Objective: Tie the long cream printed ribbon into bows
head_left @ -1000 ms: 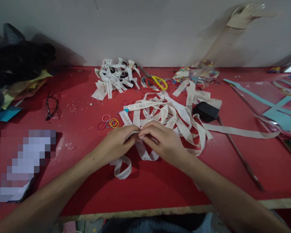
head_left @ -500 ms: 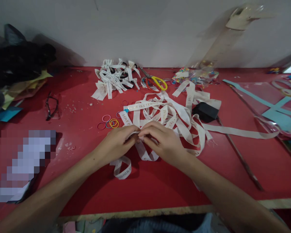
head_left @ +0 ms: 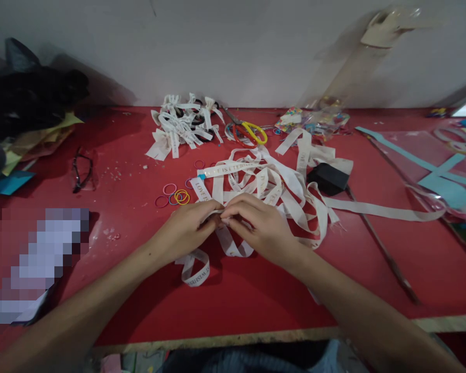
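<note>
My left hand [head_left: 192, 225] and my right hand [head_left: 258, 223] meet fingertip to fingertip over the table, both pinching a white printed ribbon [head_left: 233, 247]. Loops of it hang below the fingers, and a curled end [head_left: 196, 274] with gold lettering lies under my left hand. The exact spot gripped is hidden by the fingers. Just beyond the hands spreads a tangled pile of the same ribbon [head_left: 264, 181]. Several coloured elastic bands [head_left: 181, 197] lie left of it, near my left hand.
On the red table [head_left: 233, 316], white ribbon bows on black bands [head_left: 186, 124] sit at the back, beside yellow-and-red scissors [head_left: 252, 132]. A black block [head_left: 328, 178] and a thin rod [head_left: 384, 246] lie right. Eyeglasses [head_left: 82, 170] and a blurred-out phone-like object [head_left: 50, 259] lie left.
</note>
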The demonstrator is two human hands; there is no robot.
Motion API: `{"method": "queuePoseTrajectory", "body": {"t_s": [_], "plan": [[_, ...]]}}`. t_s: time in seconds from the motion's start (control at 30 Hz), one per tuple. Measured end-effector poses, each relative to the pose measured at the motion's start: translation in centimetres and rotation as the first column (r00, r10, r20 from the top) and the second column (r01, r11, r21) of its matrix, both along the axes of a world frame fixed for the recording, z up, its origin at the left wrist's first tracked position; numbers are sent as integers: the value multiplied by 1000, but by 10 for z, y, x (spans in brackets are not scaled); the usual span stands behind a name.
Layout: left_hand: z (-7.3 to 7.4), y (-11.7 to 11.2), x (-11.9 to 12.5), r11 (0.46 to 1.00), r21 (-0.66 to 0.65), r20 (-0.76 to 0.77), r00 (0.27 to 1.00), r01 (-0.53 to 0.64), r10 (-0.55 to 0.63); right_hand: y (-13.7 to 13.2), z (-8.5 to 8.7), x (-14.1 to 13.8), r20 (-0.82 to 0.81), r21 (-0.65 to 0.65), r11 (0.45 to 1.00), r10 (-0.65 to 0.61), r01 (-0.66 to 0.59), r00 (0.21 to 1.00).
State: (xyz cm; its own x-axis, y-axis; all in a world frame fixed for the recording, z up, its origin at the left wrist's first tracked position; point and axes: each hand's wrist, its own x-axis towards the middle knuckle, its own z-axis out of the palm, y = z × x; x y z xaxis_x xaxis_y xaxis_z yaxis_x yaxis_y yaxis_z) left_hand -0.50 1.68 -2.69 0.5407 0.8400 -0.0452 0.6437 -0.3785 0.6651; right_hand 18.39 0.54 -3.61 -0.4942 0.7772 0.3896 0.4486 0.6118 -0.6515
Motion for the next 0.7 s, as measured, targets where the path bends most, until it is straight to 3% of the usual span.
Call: {"method": "queuePoseTrajectory", "body": {"t_s": [0.7], "plan": [[1,-1,0,1000,2,-7,1000,1,0,0,1,0,12,-6,1000,-2,2,1000]]}}
